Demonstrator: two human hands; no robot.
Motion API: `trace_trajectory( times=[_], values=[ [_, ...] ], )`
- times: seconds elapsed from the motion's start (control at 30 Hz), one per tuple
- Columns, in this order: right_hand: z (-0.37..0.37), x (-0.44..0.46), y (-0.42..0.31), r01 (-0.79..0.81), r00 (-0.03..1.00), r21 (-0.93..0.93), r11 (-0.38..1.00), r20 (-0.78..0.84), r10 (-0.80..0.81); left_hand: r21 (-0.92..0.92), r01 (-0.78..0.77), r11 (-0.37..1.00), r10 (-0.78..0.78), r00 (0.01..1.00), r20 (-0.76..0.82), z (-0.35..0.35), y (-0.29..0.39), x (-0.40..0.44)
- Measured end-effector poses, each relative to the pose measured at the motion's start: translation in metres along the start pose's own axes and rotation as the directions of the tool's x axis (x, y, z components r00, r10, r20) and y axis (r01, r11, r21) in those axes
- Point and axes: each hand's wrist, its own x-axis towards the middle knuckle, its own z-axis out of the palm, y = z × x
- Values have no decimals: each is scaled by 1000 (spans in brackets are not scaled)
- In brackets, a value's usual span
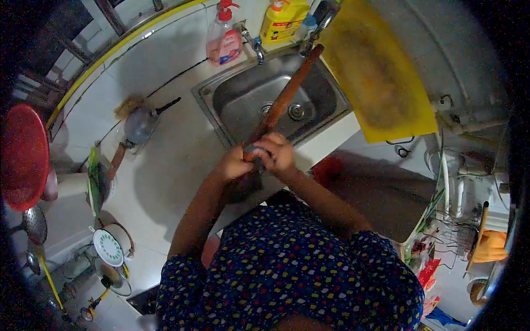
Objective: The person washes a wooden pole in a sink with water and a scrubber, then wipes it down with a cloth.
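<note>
A long brown wooden stick (290, 91) slants up and to the right across the steel sink (221, 129), its far end near the sink's back right corner. Its lower end is in my two hands at the sink's front edge. My left hand (236, 164) is closed around the end of the stick. Close beside it, my right hand (276, 153) has its fingers curled over the same end, touching my left hand. Something dark hangs just under my hands; what it is I cannot make out.
Behind the sink stand a pink soap bottle (224, 41), a yellow bottle (282, 22) and the tap (256, 48). A yellow mat (381, 83) lies at the right. A pan (141, 124), a white enamel lid (108, 247) and a red basket (25, 157) are at the left.
</note>
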Motion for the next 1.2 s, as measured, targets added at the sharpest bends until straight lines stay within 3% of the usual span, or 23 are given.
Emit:
trace_trajectory(
  times=[0.03, 0.1, 0.13, 0.2, 0.27, 0.33, 0.43, 0.53, 0.6, 0.63, 0.67, 0.73, 0.83, 0.9, 0.97, 1.1, 1.2],
  values=[
    [-1, 3, 3, -5, 1000, 5, 1000, 2, 5, -54, 2, 999, 2, 997, 83, -1, -3, 1],
    [-9, 19, 23, -200, 979, -148, 968, -60, 194, 364, 199, 910, -83, 947, -311, 8, 2, -3],
    [-16, 30, 31, -198, 980, -150, 969, -63, 191, 367, 196, 909, -79, 947, -310, 12, 14, -5],
    [-27, 45, 38, -411, 910, -113, 905, -111, 400, 359, 87, 929, 25, 955, -295, 18, 30, -11],
    [-16, 32, 36, -332, 937, -104, 937, -152, 315, 438, 60, 897, 85, 949, -304, 18, 28, -14],
    [-7, 11, 14, -102, 994, -164, 981, 29, 108, 511, 30, 859, 150, 939, -308, 16, 20, -6],
    [-1, 3, 15, -123, 992, -133, 983, 5, 125, 430, -26, 903, 87, 989, -123, 14, -7, 3],
    [-26, 28, 37, -215, 975, -240, 947, 5, 223, 491, -50, 870, 216, 933, -288, 20, -35, 9],
    [-27, 33, 40, -326, 944, -233, 916, -124, 304, 141, -87, 986, 127, 946, -299, 20, -57, 16],
    [-23, 24, 34, -244, 970, -166, 955, -52, 239, 18, -96, 995, 97, 950, -296, 20, -57, 17],
    [-13, 9, 26, -239, 971, -172, 956, -52, 233, 196, -82, 977, 141, 941, -309, 20, -57, 20],
    [10, -16, 11, -23, 998, -143, 989, 47, 30, 367, -56, 929, 181, 931, -316, 23, -38, 16],
    [-4, 2, 19, -87, 996, -220, 972, -5, 88, 558, 192, 807, 36, 928, -371, 32, 20, -7],
    [-28, 34, 46, -262, 965, -288, 921, -79, 250, 659, 333, 674, -37, 907, -420, 36, 46, -14],
    [-41, 47, 78, -341, 938, -378, 860, -190, 289, 648, 311, 695, 3, 900, -435, 39, 17, -12],
    [-31, 35, 54, -380, 914, -303, 874, -272, 302, 697, 255, 671, 67, 915, -399, 46, 32, -23],
    [-14, 11, 20, -162, 987, -206, 965, -17, 162, 770, 176, 613, 163, 926, -342, 39, 6, -16]
  ],
)
